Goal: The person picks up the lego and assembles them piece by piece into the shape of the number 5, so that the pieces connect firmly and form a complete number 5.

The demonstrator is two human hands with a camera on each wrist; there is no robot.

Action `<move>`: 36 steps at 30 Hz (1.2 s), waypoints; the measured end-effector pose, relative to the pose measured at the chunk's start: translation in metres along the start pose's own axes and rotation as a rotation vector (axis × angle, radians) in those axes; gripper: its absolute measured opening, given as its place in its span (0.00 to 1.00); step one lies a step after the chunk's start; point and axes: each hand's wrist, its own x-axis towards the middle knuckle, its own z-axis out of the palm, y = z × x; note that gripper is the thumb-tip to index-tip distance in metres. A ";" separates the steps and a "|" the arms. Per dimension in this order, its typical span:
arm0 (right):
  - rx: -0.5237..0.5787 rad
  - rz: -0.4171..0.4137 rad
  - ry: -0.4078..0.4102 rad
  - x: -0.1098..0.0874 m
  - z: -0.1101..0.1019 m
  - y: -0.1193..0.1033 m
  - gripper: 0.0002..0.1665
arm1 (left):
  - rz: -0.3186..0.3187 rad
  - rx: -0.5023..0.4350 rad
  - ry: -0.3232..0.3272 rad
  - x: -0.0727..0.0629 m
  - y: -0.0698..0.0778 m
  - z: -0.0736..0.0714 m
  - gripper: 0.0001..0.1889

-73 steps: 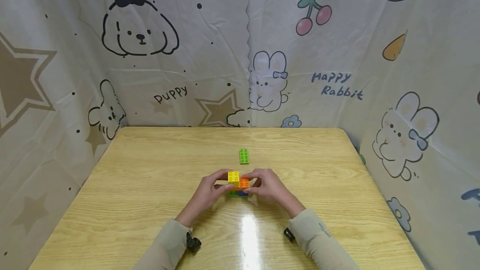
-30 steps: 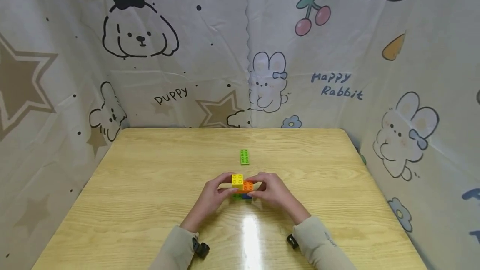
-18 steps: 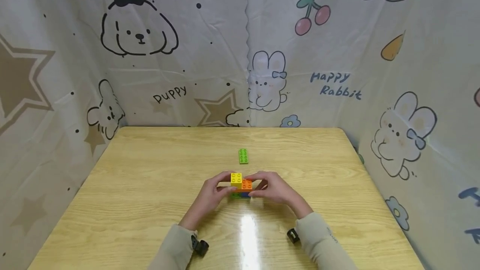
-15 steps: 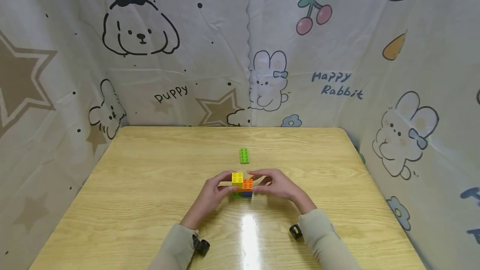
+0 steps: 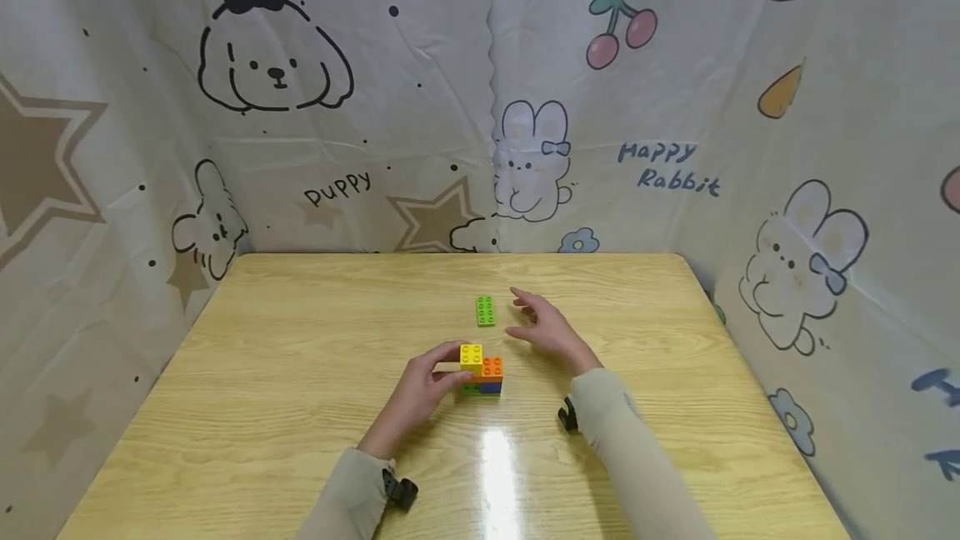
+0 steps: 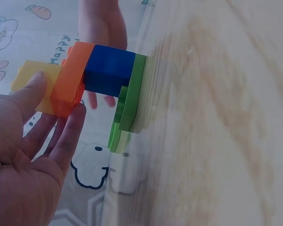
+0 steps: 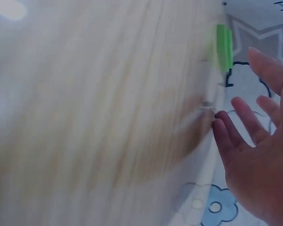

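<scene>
Near the table's middle stands a stack of toy building bricks: a thin green brick (image 6: 135,94) at the bottom, a blue brick (image 6: 108,70) on it, an orange brick (image 5: 492,367) above, and a yellow brick (image 5: 471,359) on top at the left. My left hand (image 5: 422,386) grips the stack at the yellow and orange bricks, thumb on the near side, fingers behind. Beyond the stack lies a loose flat light-green brick (image 5: 486,312), studs up. My right hand (image 5: 549,329) hovers to the right of that brick, holding nothing, its fingers spread apart in the right wrist view.
The bricks are on a light wood-grain table (image 5: 337,315). A pale curtain (image 5: 420,48) with cartoon drawings hangs behind it and along both sides. A small black camera (image 5: 401,491) sits at the left sleeve, another black camera (image 5: 567,413) at the right.
My right hand has let go of the orange brick's side and moved away, forward and slightly right, beside the loose green brick. My left hand keeps its hold on the stack.
</scene>
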 end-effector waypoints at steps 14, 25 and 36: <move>-0.189 0.017 -0.109 0.034 0.016 -0.011 0.50 | 0.010 -0.006 -0.018 0.000 0.001 -0.003 0.23; -0.238 0.013 -0.031 0.034 0.024 -0.011 0.37 | 0.015 0.026 -0.030 0.001 0.002 -0.007 0.22; -0.310 0.010 0.000 0.030 0.022 -0.006 0.41 | 0.016 0.011 -0.057 0.004 -0.003 -0.007 0.21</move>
